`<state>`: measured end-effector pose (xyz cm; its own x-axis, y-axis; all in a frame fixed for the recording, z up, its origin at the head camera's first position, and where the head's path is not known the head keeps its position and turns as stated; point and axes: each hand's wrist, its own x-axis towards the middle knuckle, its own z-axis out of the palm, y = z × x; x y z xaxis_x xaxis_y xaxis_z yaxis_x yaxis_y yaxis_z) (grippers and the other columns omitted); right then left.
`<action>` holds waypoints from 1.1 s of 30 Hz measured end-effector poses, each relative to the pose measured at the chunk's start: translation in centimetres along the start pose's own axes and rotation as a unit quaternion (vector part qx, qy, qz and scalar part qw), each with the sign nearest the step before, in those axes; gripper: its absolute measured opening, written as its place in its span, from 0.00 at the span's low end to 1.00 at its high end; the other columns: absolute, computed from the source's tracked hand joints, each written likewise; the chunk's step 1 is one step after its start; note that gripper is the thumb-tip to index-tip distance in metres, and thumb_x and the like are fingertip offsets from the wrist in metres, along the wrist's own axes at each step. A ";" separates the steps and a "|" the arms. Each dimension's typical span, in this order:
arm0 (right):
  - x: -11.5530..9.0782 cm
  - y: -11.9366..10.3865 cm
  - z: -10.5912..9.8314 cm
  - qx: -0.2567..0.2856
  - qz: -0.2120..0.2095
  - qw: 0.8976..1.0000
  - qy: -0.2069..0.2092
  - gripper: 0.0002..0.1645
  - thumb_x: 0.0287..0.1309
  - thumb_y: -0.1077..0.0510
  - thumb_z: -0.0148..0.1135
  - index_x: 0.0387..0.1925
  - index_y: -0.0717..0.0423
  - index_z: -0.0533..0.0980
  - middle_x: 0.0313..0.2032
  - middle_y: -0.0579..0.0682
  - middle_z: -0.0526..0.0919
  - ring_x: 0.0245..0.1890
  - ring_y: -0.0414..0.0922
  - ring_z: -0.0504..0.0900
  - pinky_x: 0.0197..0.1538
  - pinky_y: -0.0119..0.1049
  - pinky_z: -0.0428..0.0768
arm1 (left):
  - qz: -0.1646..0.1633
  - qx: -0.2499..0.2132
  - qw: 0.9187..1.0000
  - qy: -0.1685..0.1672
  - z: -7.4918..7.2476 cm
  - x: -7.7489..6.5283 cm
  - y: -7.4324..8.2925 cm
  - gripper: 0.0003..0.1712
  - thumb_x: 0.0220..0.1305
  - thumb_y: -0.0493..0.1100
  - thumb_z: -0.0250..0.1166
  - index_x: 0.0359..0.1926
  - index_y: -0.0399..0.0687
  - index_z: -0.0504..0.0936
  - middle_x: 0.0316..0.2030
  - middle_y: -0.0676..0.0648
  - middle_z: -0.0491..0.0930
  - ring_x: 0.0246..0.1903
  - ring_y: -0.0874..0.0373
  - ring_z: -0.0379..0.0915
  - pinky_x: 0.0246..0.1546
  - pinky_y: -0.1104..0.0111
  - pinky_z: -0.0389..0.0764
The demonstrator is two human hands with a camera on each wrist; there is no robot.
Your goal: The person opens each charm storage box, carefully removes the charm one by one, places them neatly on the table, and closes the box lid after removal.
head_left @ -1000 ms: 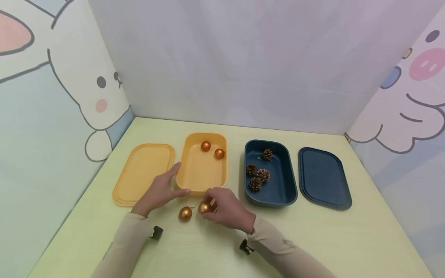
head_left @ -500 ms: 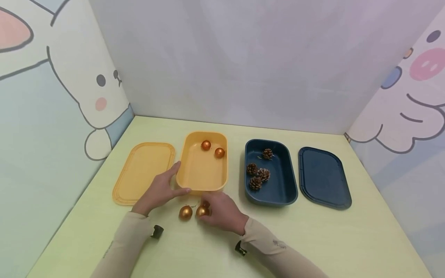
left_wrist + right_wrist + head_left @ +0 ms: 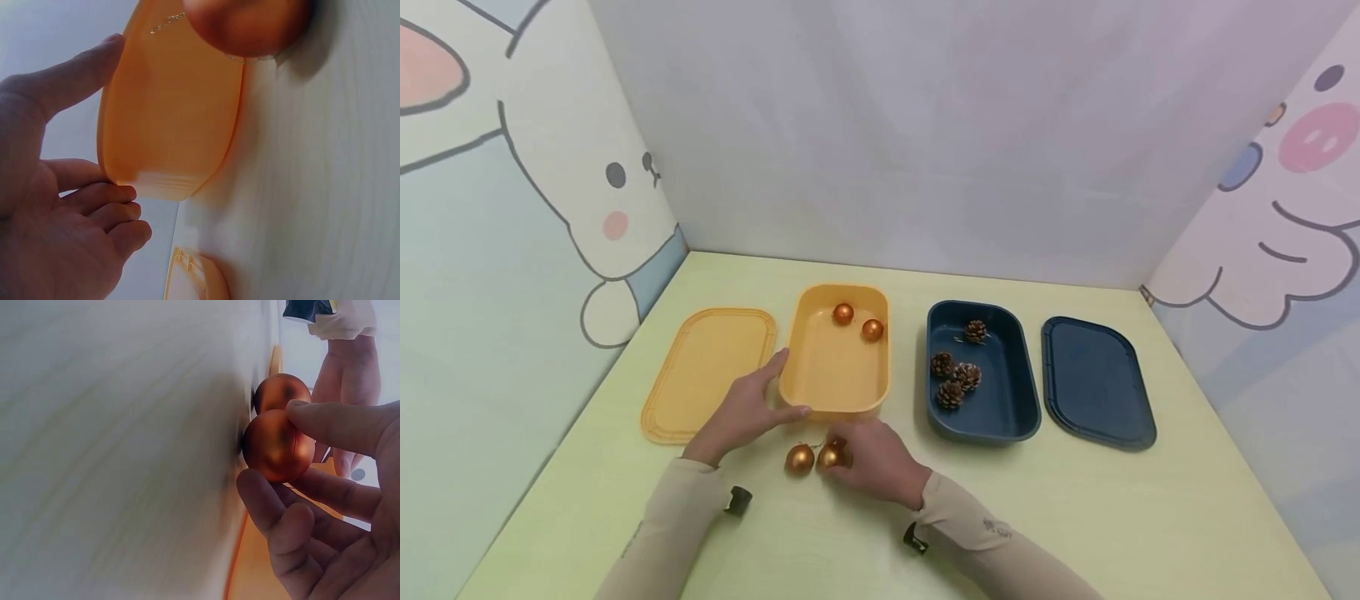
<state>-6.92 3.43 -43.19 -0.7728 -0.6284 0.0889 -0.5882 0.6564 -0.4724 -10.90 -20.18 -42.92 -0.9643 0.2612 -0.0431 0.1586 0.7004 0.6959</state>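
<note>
My left hand (image 3: 743, 417) rests its spread thumb and index finger against the near left corner of a yellow plastic box (image 3: 838, 379); the other fingers bend loosely below the rim in the left wrist view. My right hand (image 3: 880, 462) pinches a copper-gold bauble (image 3: 278, 447) between thumb and fingers, low over the table in front of the box. Just left of it lies a second bauble (image 3: 800, 459), which the held one overlaps in the right wrist view. Fine gold string shows by them. Inside the box, two copper baubles (image 3: 843, 313) sit toward the far end.
A yellow lid (image 3: 711, 367) lies left of the box, partly behind my left hand. To the right stands a dark blue box (image 3: 1000, 408) with several pine cones (image 3: 967, 377) in it, and beyond that a dark blue lid (image 3: 1097, 383). Walls enclose the table.
My right hand has moved slightly left and toward me with its bauble, closing in on the one on the table. The left hand has stayed at the box corner.
</note>
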 end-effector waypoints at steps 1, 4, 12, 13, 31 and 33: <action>0.0 0.0 0.0 -0.001 0.003 1.000 -0.002 0.09 0.55 0.52 0.74 0.35 0.48 0.81 0.34 0.41 0.87 0.29 0.31 0.76 0.35 0.23 0.75 | -0.001 -0.001 1.000 -0.001 0.0 0.0 0.0 0.64 0.55 0.65 0.73 0.79 0.41 0.49 0.79 0.38 0.50 0.78 0.39 0.49 0.76 0.45 0.59; 0.1 -0.1 0.1 0.004 0.009 1.000 -0.009 0.10 0.55 0.51 0.75 0.35 0.48 0.82 0.34 0.41 0.87 0.29 0.30 0.76 0.35 0.23 0.75 | -0.003 0.000 1.000 -0.001 0.0 0.0 0.1 0.64 0.54 0.65 0.73 0.79 0.41 0.49 0.79 0.38 0.50 0.78 0.39 0.49 0.76 0.45 0.58; 0.2 -0.3 0.2 0.012 0.016 1.000 -0.013 0.13 0.54 0.50 0.75 0.39 0.49 0.83 0.34 0.42 0.87 0.31 0.31 0.79 0.35 0.23 0.76 | -0.002 0.001 1.000 0.004 0.0 -0.1 -0.1 0.65 0.54 0.67 0.72 0.79 0.41 0.49 0.79 0.38 0.51 0.78 0.39 0.49 0.75 0.45 0.59; 0.2 -0.3 0.2 0.015 0.019 1.000 -0.014 0.14 0.54 0.50 0.75 0.39 0.49 0.82 0.33 0.42 0.87 0.29 0.31 0.78 0.34 0.22 0.75 | -0.001 0.002 1.000 0.005 0.0 -0.1 -0.1 0.65 0.54 0.67 0.72 0.79 0.41 0.49 0.79 0.38 0.51 0.78 0.39 0.50 0.75 0.45 0.59; -0.3 -0.2 -0.4 0.016 0.021 1.000 -0.006 0.21 0.53 0.47 0.76 0.47 0.48 0.80 0.42 0.47 0.88 0.35 0.39 0.84 0.40 0.28 0.80 | -0.001 0.006 1.000 0.008 0.2 -0.2 0.0 0.65 0.53 0.67 0.73 0.79 0.41 0.49 0.78 0.37 0.51 0.77 0.38 0.50 0.75 0.44 0.60; -0.4 -0.3 -0.6 0.007 0.018 1.000 -0.006 0.21 0.53 0.47 0.76 0.47 0.49 0.81 0.42 0.47 0.88 0.36 0.39 0.85 0.41 0.29 0.81 | -0.002 0.005 1.000 0.008 0.2 -0.2 0.0 0.65 0.53 0.67 0.73 0.79 0.41 0.49 0.78 0.37 0.51 0.77 0.38 0.50 0.75 0.44 0.59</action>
<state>-6.62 3.75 -42.57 -0.7906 -0.6092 0.0617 -0.5567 0.6732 -0.4867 -10.69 -20.11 -43.05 -0.9682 0.2479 -0.0333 0.1577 0.7080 0.6884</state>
